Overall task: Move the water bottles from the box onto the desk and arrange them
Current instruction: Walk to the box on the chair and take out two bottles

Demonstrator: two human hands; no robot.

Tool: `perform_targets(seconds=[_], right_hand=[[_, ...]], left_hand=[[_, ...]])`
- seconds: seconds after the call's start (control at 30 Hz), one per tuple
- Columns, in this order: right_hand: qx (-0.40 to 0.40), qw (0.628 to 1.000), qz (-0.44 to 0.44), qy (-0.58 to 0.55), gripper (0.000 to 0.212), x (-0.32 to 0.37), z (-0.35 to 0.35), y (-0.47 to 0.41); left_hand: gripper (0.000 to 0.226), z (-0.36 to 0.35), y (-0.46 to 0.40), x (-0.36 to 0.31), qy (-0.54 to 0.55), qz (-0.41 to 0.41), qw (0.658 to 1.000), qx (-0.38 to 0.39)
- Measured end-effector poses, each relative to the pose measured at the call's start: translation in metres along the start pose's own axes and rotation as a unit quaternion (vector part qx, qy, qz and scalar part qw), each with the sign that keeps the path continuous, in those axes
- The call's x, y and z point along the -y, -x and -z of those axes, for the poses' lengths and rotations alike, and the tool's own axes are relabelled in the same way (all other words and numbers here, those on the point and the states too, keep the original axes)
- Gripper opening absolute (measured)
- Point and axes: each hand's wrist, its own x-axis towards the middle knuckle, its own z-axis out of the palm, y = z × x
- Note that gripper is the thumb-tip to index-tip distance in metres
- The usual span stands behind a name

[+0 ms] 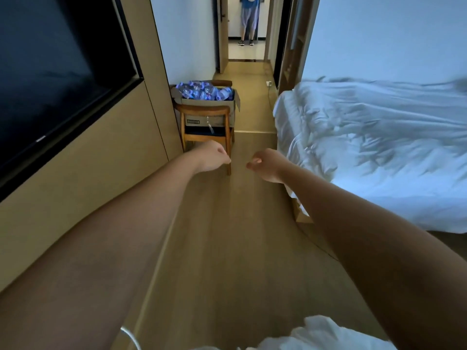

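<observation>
Both arms are stretched out ahead, nothing held: the left hand (211,156) and right hand (267,165) are loosely curled and kept a bit apart. The water bottles (204,90) are piled in a cardboard box (209,107) on a wooden chair (206,132), just beyond the left hand. A rumpled bed (379,147) is seen right of the right hand.

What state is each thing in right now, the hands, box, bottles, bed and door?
Left hand: loosely curled, holding nothing.
Right hand: loosely curled, holding nothing.
Box: open, on the chair.
Water bottles: piled inside.
Bed: unmade, rumpled.
Far door: open.
</observation>
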Motion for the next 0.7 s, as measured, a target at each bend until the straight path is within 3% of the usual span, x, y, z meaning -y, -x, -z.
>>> perform_targets(seconds=[0.3,0.7], right_hand=[[0.024,1.0,0.008,-0.008,0.032,-0.026,0.007,-0.153],[0.035,0.998,0.038,0.024,0.031,-0.054,0.062,-0.412]], left_hand=[[0.008,0.03,-0.145,0.033,-0.004,0.038,0.999,-0.004],[0.023,0.095,-0.386,0.023,0.022,0.058,0.997,-0.039]])
